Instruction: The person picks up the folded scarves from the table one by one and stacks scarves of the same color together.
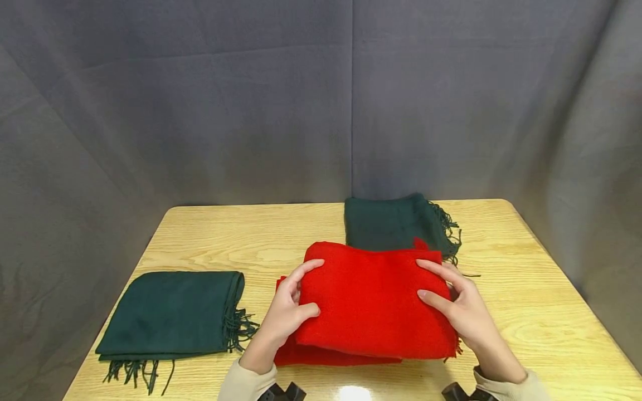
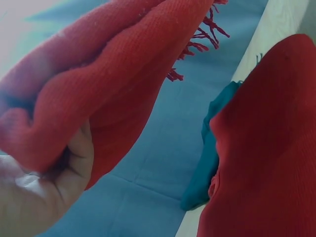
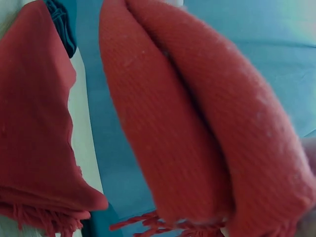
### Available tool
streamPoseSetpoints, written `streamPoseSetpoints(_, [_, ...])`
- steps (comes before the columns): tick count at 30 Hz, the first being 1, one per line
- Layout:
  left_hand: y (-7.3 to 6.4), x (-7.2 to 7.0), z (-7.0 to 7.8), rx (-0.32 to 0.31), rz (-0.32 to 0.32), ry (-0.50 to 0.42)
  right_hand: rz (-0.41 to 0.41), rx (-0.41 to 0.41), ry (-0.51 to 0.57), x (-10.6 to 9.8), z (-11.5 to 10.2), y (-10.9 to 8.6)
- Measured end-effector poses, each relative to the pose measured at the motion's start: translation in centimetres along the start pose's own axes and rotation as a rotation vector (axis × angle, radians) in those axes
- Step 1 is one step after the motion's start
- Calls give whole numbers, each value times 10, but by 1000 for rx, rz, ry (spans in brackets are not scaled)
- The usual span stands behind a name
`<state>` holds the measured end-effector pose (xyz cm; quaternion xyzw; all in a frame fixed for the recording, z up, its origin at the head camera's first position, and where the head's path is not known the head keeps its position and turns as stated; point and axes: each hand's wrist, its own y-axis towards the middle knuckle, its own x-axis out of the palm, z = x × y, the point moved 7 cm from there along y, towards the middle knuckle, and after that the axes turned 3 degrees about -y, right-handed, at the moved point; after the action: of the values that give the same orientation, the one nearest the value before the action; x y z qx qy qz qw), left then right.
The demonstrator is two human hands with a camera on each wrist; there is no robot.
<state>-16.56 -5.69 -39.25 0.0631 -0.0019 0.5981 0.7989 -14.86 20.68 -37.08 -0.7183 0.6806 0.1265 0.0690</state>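
Between both hands a folded red scarf [image 1: 371, 301] is held up off the table. My left hand [image 1: 288, 312] grips its left side, with the thumb on the near face. The right hand [image 1: 466, 306] pinches the opposite side, its thumb and a finger showing on top. Fringe hangs from the held scarf [image 2: 123, 84] in the left wrist view. Beneath it lies a second red scarf [image 1: 341, 356], mostly hidden in the head view. That lower scarf [image 3: 34, 113] shows folded layers and fringe in the right wrist view.
A folded dark green scarf [image 1: 168, 312] with fringe lies at the table's left. Another dark green scarf [image 1: 388, 223] lies at the back, partly behind the red ones. Grey curtains [image 1: 251, 111] stand behind the wooden table [image 1: 531, 301].
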Motion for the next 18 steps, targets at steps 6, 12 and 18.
streamPoseSetpoints(6, [-2, -9, -1, -17, 4, -15, 4, -44, -17, 9, -2, 4])
streamPoseSetpoints(12, [-2, -15, -1, -39, -11, -48, -2, -75, -27, 17, -3, 8])
streamPoseSetpoints(18, [-4, -24, -3, -32, 14, -36, 5, -84, -16, 28, -2, 12])
